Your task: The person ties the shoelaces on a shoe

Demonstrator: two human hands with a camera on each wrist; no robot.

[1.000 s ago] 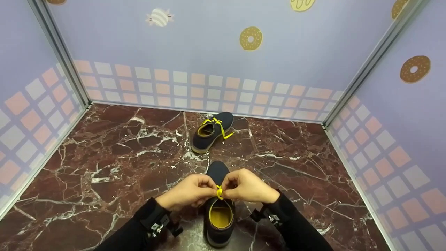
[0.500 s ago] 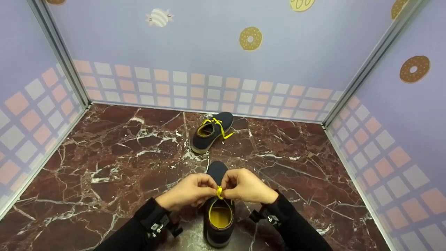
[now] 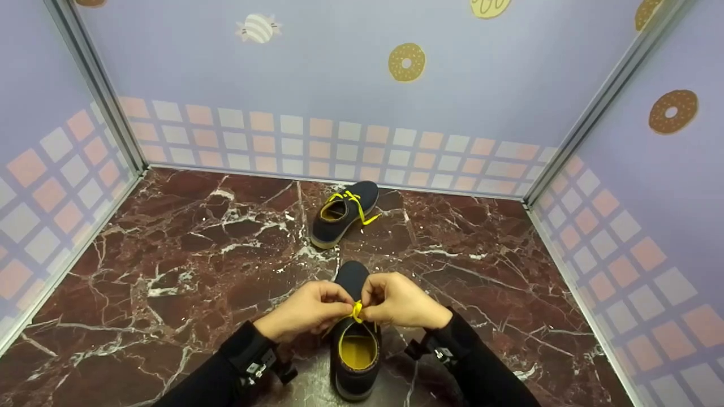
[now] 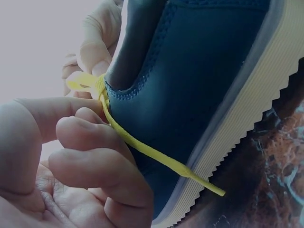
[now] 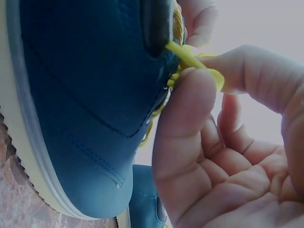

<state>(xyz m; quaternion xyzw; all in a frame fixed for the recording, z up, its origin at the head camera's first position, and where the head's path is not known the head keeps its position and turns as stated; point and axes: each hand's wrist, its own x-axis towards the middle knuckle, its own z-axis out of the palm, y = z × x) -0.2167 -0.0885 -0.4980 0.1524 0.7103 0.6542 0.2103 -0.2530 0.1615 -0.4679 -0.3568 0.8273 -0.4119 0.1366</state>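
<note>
A dark navy shoe [image 3: 355, 380] with a yellow insole stands on the floor, toe pointing away from me. Over its tongue, a yellow shoelace [image 3: 357, 311] is gathered in a knot with a small loop. My left hand [image 3: 308, 310] pinches the lace from the left at the knot. From the other side my right hand [image 3: 403, 302] pinches it between thumb and index finger. In the left wrist view, one loose lace end [image 4: 156, 154] hangs down the shoe's side past the curled fingers. The fingers partly hide the knot in the head view.
A second navy shoe [image 3: 334, 229] with yellow laces lies farther off, near the back wall [image 3: 328, 73], turned toward the right. Patterned panels also enclose the left and right sides. The floor [image 3: 226, 249] is dark red veined marble.
Both hands stay at nearly the same place over the shoe. The yellow lace at the knot shifts slightly between the fingertips. The far shoe has not moved.
</note>
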